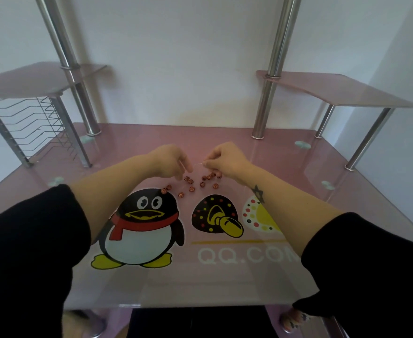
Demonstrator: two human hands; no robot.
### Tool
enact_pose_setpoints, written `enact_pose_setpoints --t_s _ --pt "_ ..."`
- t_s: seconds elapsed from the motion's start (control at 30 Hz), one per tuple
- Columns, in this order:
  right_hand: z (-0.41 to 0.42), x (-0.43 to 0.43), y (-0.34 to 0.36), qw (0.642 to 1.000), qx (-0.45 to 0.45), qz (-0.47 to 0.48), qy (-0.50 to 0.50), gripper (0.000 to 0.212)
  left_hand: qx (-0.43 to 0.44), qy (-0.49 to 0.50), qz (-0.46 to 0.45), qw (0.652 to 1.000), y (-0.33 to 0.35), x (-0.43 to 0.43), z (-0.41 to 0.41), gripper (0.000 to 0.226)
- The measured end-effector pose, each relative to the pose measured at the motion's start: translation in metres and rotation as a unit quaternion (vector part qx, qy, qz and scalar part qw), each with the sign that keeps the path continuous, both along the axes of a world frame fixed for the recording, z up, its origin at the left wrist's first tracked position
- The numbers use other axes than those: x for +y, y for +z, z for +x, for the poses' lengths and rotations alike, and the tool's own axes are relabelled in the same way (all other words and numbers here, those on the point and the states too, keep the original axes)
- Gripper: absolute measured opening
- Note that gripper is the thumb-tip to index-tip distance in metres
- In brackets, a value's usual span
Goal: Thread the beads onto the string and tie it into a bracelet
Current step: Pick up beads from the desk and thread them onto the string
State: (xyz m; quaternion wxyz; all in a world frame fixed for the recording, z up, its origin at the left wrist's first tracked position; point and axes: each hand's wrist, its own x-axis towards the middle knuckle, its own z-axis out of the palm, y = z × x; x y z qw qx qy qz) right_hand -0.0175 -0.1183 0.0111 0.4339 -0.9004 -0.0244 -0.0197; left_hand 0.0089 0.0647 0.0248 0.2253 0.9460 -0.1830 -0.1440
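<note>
Beads (pixel 195 182) lie loose on the pink glass counter (pixel 225 276), scattered just below and between our two hands, with the nearest ones touching or almost touching our fingertips. They are small, round and reddish-brown; a few sit apart toward the left, beside the head of the printed penguin (pixel 142 225).

Our left hand (pixel 170 161) hangs over the left edge of the scatter with its fingers curled downward and drawn close together. We cannot tell whether it grips a bead or the string.

Our right hand (pixel 227 158) is closed in a pinch, thumb against forefinger, holding a thin pale string (pixel 200 163) whose short free end projects leftward toward the left hand. The two hands are near each other but apart.

Both forearms reach forward from black sleeves (pixel 29 240); a small dark star mark shows on the right forearm (pixel 286 198). Beyond the hands, two chrome posts (pixel 265 98) rise from the counter, each carrying a pink shelf (pixel 342 91).
</note>
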Motion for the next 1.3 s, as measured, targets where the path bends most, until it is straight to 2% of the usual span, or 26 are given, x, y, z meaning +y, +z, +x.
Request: enact_pose_setpoints --t_s 0.2,0.37,0.8,1.03,1.13,1.3 --pt "-0.002 0.001 0.000 1.000 -0.015 -0.005 0.002 0.005 0.002 -0.012 0.021 1.000 -0.008 -0.001 -0.002 0.024" --pt "-0.003 0.004 -0.003 1.000 -0.020 -0.002 0.006 0.005 -0.035 0.003 0.006 0.999 -0.017 -0.002 0.001 0.018" --pt "-0.005 0.010 -0.005 0.998 -0.058 -0.009 0.018 0.005 -0.025 0.059 -0.158 0.985 -0.027 0.006 0.007 0.010" --pt "-0.005 0.009 -0.006 0.997 -0.075 -0.006 -0.005 0.005 0.042 0.101 -0.290 0.951 -0.030 0.003 0.006 0.003" --pt "-0.004 0.008 -0.007 0.997 -0.074 -0.003 -0.010 0.004 0.088 0.134 -0.356 0.921 -0.030 0.001 0.003 0.009" --pt "-0.003 0.008 -0.010 0.997 -0.074 -0.009 -0.006 0.004 0.091 0.134 -0.365 0.917 -0.030 0.000 0.001 0.016"
